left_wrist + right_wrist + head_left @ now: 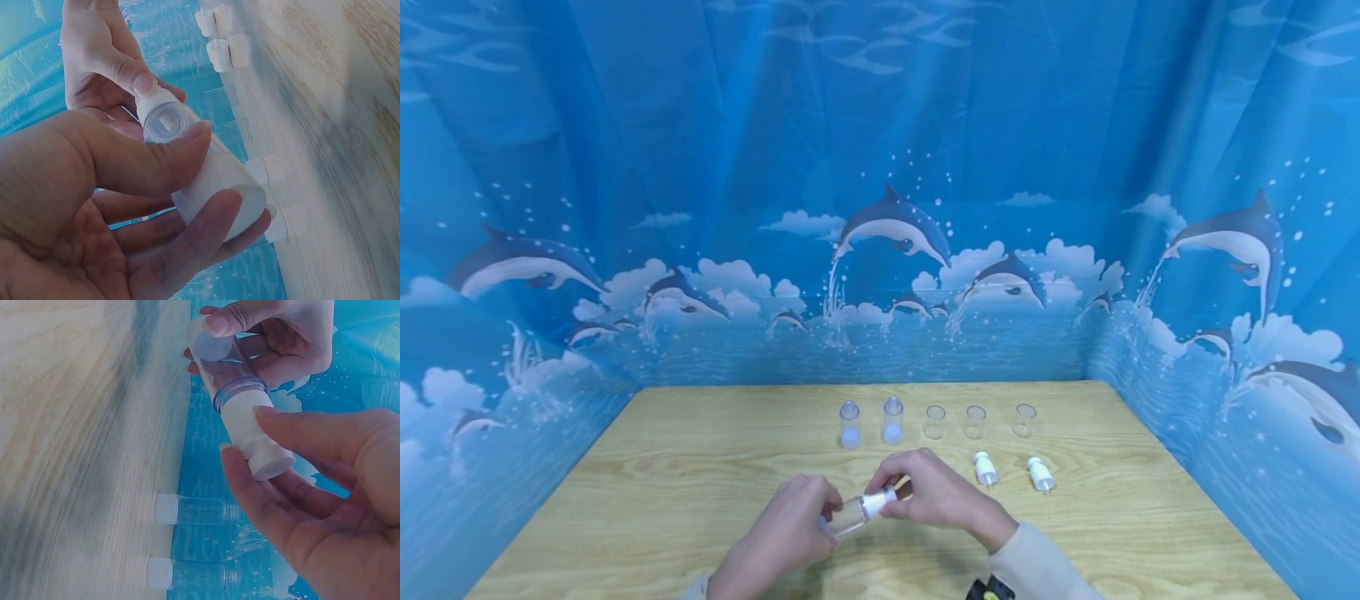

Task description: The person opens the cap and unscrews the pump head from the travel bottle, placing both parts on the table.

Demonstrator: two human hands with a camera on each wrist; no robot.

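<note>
Low in the head view, my left hand [790,529] grips a small clear bottle [848,518] by its white-bottomed end. The bottle lies tilted across the space between my hands. On its mouth sits a white pump head [874,504], which my right hand [934,493] pinches at the far end. In the right wrist view, thumb and fingers close on the white pump head [247,422], whose lower edge meets the bottle's clear neck. From the left wrist, the thumb lies along the bottle [219,181], with fingers beneath it.
Two clear bottles [850,425] [892,421] with white bottoms stand upright farther back on the wooden table [715,442]. Three clear cups or caps [974,422] line up to their right. Two white pump heads [986,469] [1041,474] lie nearer. A blue dolphin curtain [760,167] surrounds the table.
</note>
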